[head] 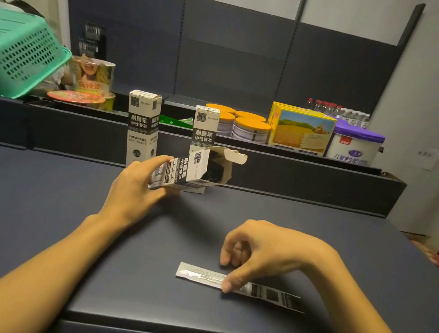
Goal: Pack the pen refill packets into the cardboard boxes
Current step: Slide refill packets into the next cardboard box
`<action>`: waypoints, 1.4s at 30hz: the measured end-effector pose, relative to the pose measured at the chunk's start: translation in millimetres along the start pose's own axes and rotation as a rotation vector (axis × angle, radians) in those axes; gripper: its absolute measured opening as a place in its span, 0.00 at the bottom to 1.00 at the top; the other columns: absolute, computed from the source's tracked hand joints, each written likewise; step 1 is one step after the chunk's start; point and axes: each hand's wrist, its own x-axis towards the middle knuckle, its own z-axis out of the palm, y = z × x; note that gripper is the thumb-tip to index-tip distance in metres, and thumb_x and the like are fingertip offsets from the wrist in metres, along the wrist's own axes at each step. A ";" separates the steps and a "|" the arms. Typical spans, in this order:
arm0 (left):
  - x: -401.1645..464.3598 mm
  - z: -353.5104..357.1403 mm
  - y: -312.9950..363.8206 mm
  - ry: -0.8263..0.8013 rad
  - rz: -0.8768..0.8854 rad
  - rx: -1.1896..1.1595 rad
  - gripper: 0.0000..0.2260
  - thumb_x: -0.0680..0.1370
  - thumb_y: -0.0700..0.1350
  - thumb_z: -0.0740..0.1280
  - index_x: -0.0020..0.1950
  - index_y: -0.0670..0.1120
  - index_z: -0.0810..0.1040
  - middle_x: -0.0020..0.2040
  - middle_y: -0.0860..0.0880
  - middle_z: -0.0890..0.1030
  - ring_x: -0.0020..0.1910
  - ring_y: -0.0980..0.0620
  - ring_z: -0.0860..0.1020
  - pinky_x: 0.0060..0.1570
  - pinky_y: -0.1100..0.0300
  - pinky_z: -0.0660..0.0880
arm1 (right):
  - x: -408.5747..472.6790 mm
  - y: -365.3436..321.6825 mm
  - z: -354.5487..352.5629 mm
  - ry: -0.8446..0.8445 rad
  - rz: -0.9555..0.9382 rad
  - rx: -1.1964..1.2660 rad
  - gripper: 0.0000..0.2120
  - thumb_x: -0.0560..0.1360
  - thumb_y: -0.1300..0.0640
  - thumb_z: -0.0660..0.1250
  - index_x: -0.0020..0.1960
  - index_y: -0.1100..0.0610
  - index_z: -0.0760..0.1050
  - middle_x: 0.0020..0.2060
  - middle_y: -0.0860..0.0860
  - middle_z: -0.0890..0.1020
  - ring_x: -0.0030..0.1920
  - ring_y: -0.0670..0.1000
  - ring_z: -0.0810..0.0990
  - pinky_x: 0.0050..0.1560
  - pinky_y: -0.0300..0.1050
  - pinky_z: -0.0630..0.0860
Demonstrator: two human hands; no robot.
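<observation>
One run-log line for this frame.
left hand: holds open box tilted | right hand: pinching refill packet on table | packet not yet boxed

The left upright cardboard box (141, 126) reads 刷题笔 and 中性替芯 in white on a black band; small print near its top is too blurred to make out. The upright box (204, 128) to its right bears the same 刷题笔 中性替芯. The tilted open box (182, 173) in the left hand (133, 183) repeats those characters sideways. The white tub with a purple lid (355, 146) shows 儿童学生配方, its end cut off
</observation>
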 end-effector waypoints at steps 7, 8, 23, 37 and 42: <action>-0.4 0.7 -1.8 -0.012 -0.010 0.004 0.26 0.71 0.48 0.74 0.68 0.50 0.73 0.58 0.44 0.79 0.52 0.49 0.74 0.50 0.53 0.73 | 1.9 -5.3 3.7 -0.018 0.064 -0.012 0.13 0.70 0.47 0.76 0.47 0.54 0.80 0.40 0.49 0.83 0.35 0.43 0.77 0.36 0.36 0.74; -0.4 0.8 -2.2 -0.014 -0.009 0.007 0.26 0.71 0.48 0.74 0.68 0.50 0.73 0.58 0.45 0.79 0.51 0.50 0.74 0.49 0.54 0.73 | 2.4 -5.2 4.4 0.002 0.071 -0.015 0.11 0.71 0.48 0.75 0.47 0.53 0.81 0.39 0.49 0.83 0.35 0.43 0.77 0.37 0.36 0.74; 0.3 1.3 -7.6 0.023 -0.062 0.002 0.27 0.70 0.53 0.73 0.68 0.54 0.72 0.54 0.47 0.78 0.50 0.49 0.74 0.48 0.52 0.74 | 13.4 -0.9 -13.0 0.490 -0.062 0.381 0.19 0.75 0.66 0.59 0.47 0.49 0.85 0.44 0.44 0.85 0.43 0.46 0.81 0.46 0.40 0.79; 1.5 1.7 -11.6 0.068 -0.119 -0.002 0.27 0.70 0.51 0.75 0.68 0.54 0.73 0.54 0.46 0.79 0.51 0.48 0.75 0.49 0.50 0.76 | 34.1 -4.0 -13.2 0.533 -0.214 0.568 0.11 0.74 0.63 0.71 0.54 0.51 0.83 0.40 0.44 0.84 0.37 0.40 0.79 0.39 0.35 0.74; 2.1 2.8 -14.4 0.066 -0.119 0.010 0.27 0.70 0.48 0.75 0.68 0.53 0.72 0.55 0.46 0.79 0.51 0.48 0.76 0.49 0.51 0.76 | 33.6 -3.6 -11.3 0.707 -0.301 0.597 0.08 0.71 0.55 0.74 0.50 0.54 0.85 0.42 0.51 0.83 0.38 0.46 0.76 0.38 0.38 0.73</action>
